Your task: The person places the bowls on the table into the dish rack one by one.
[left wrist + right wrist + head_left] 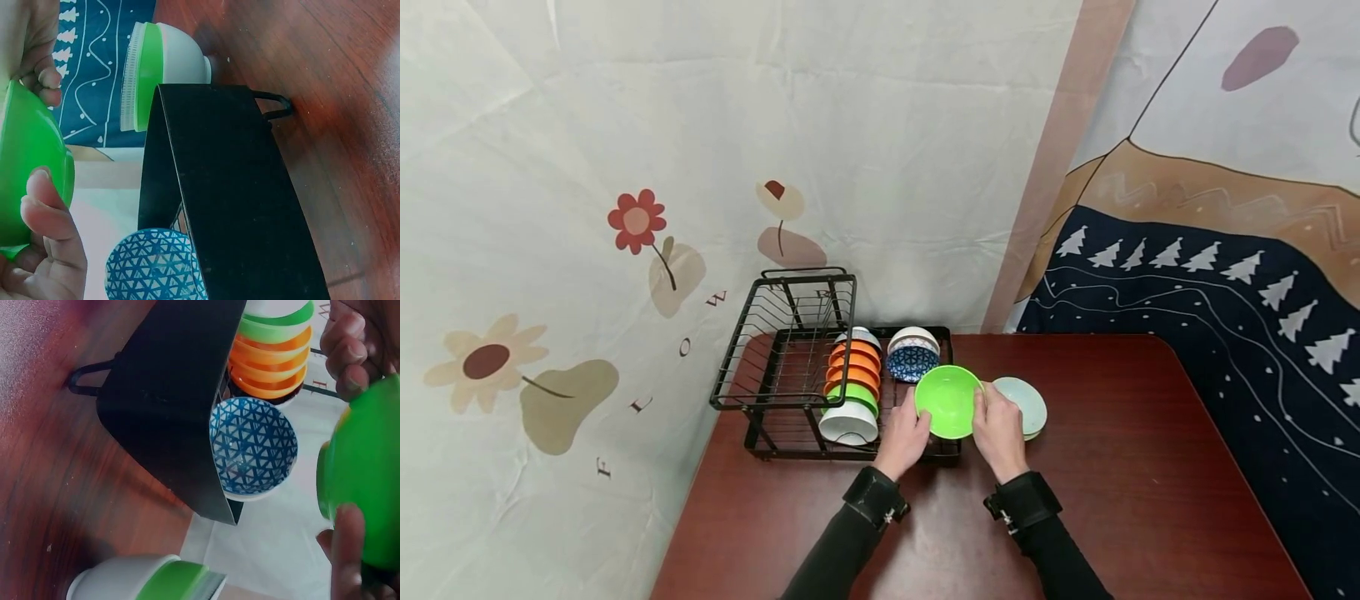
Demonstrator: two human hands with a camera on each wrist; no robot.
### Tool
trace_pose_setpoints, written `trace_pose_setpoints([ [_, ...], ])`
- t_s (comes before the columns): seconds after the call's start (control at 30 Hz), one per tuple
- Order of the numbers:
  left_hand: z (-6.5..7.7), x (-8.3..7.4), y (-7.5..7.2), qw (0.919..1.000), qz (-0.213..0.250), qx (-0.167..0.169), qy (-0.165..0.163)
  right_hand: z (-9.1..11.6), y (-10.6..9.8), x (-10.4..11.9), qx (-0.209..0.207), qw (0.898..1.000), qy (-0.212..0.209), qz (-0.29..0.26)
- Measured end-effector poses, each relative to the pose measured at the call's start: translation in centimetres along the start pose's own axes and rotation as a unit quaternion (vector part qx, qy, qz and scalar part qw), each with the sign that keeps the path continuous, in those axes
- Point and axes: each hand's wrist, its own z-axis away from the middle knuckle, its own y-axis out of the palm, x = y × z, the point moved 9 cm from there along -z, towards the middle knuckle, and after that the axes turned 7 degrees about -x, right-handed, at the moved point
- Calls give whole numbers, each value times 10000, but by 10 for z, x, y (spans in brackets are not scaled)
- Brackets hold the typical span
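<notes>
Both my hands hold a bright green bowl (948, 402) above the table, its inside facing up toward my head. My left hand (904, 433) grips its left rim, and the thumb (45, 209) lies against the bowl's side in the left wrist view. Opposite it, my right hand (1000, 425) grips the right rim. Just beyond the bowl, blue-patterned bowls (913, 362) stand on edge in a black dish rack (850, 455). Beside my right hand is a stack of bowls with a pale one (1024, 405) on top; the left wrist view shows green and white bowls (181, 53) below it.
Left of the patterned bowls, a row in the rack holds a white bowl (848, 423), a green one (859, 397), and several orange bowls (854, 367). The rack's raised wire basket (790, 342) overhangs its left side. A printed cloth (880, 167) hangs behind the brown table (1120, 467).
</notes>
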Motion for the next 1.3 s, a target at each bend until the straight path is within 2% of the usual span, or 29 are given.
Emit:
trace_pose_setpoints([
  [0.07,-6,24,5,9997,-177,-175,50,-1,-1,-3,59,10000,-4,-32],
  [0.17,-17,57,11,9961,-731,-483,124,-2,-8,-11,333,9993,126,-67],
  [0.2,-20,62,9,9949,-833,-554,113,-3,-12,-15,413,9990,188,-31],
  [0.27,-27,63,3,9901,-1104,-793,355,-3,-21,-26,599,9975,363,54],
  [0.4,-37,55,-13,9830,-1335,-1080,644,1,-45,-57,964,9922,697,363],
  [0.53,-47,44,-25,9773,-1600,-1158,760,15,-63,-95,1529,9803,987,764],
  [0.63,-57,39,-28,9663,-2005,-1257,1018,32,-68,-127,2087,9633,1366,994],
  [0.67,-57,27,-32,9603,-2191,-1289,1146,39,-69,-138,2266,9565,1498,1066],
  [0.7,-59,23,-33,9551,-2306,-1356,1273,45,-68,-147,2442,9491,1625,1149],
  [0.77,-60,3,-39,9479,-2486,-1414,1402,58,-65,-165,2800,9324,1861,1326],
  [0.87,-62,-25,-45,9415,-2809,-1296,1335,74,-60,-185,3152,9128,2113,1509],
  [0.9,-66,-23,-43,9410,-2904,-1215,1244,78,-58,-190,3232,9079,2176,1548],
  [0.93,-68,-28,-43,9376,-3098,-1089,1146,83,-57,-194,3295,9038,2230,1574],
  [1.0,-74,-24,-38,9266,-3493,-875,1081,89,-56,-201,3363,8990,2304,1602],
  [1.07,-79,-21,-33,9136,-3821,-758,1169,93,-55,-205,3397,8964,2332,1636],
  [1.2,-83,-22,-27,8851,-4275,-861,1626,97,-54,-208,3405,8952,2320,1697],
  [1.3,-82,-21,-24,8700,-4482,-901,1848,96,-54,-207,3380,8973,2294,1674],
])
